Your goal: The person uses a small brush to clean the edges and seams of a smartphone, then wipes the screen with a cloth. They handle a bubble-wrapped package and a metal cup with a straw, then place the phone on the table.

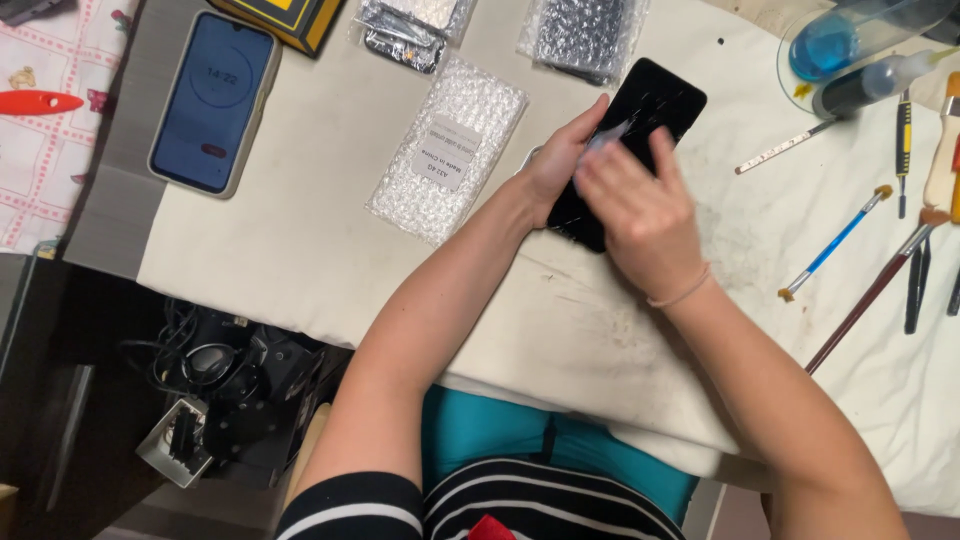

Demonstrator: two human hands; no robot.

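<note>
A black phone [655,100] lies tilted on the white cloth-covered table [300,230]. My left hand [560,160] grips its left edge with the fingers curled around the side. My right hand [640,205] rests on top of the glass, its fingers pinching a small pale wipe or film [610,135] against the screen. The lower half of the phone is hidden under my right hand.
A second phone [213,102] with a lit blue screen lies at the left. Bubble-wrap packets [447,148] sit behind it, others [585,35] at the top. Brushes [835,243], tweezers [915,280] and a bottle [870,82] lie at the right. Cables sit under the table.
</note>
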